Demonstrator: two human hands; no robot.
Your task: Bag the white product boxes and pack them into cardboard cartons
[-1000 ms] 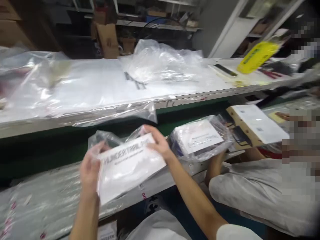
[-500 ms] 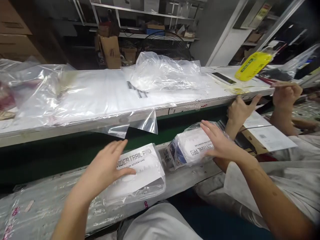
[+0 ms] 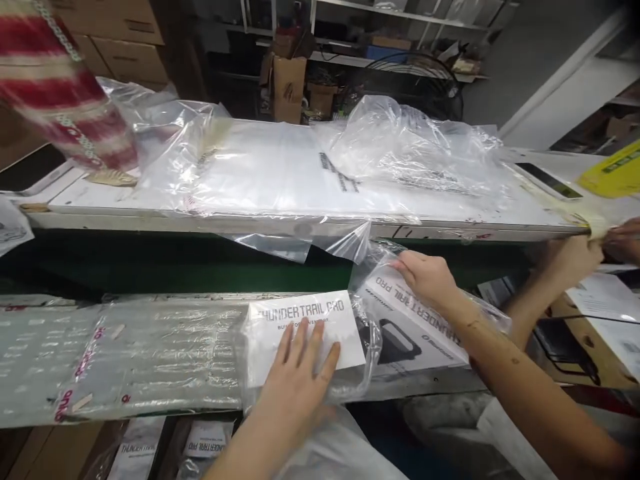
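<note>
White card (image 3: 305,333) under splayed left hand (image 3: 295,383); right hand (image 3: 425,277) on bag (image 3: 370,277).

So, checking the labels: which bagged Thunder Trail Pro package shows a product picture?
The bagged box under the right hand shows a dark product picture; the white card under the left hand shows only lettering.

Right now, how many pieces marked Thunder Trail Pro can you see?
4: a white card under the left hand, a box under the right hand, and a bottom piece and another bottom piece along the lower edge of view. More may be hidden.
</note>
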